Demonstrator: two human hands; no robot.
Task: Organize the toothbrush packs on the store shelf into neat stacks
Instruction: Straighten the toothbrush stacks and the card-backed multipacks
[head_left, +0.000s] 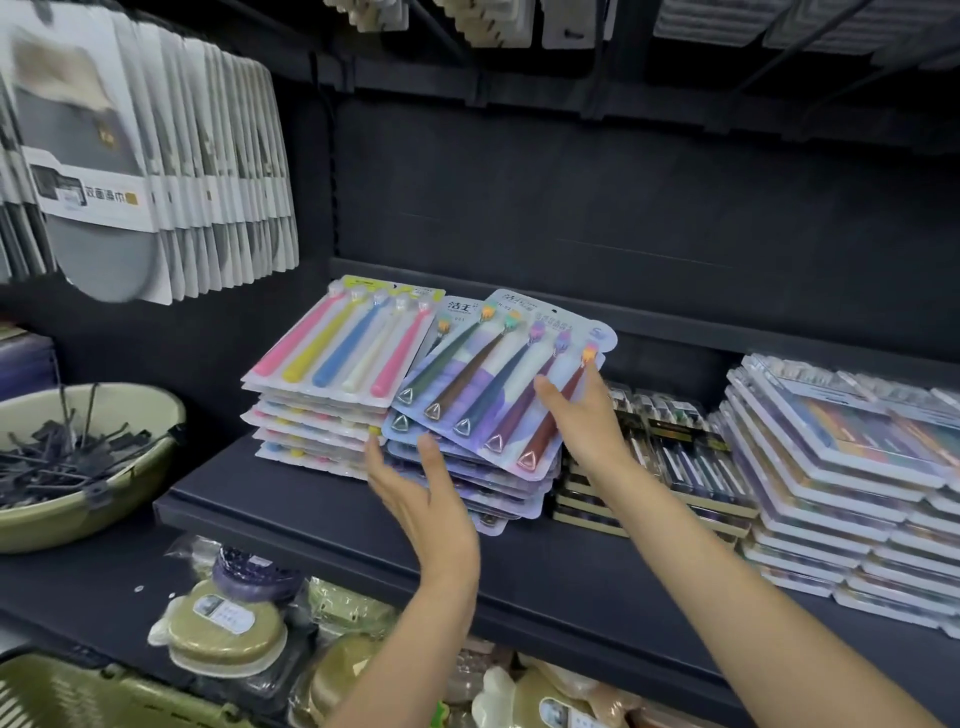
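Note:
A stack of purple toothbrush packs sits on the dark shelf, its top pack skewed to the right of those below. To its left stands a stack of pastel toothbrush packs. My left hand is open, fingers straight, against the front left edge of the purple stack. Straight fingers of my right hand press on the right side of the top purple pack. Right of that lie a low stack of black and gold packs and a tall stack of clear packs.
A green bowl full of black hooks stands at the left. Grey and white hanging packs fill the upper left. Below the shelf lie wrapped round items. The back of the shelf behind the stacks is a dark panel.

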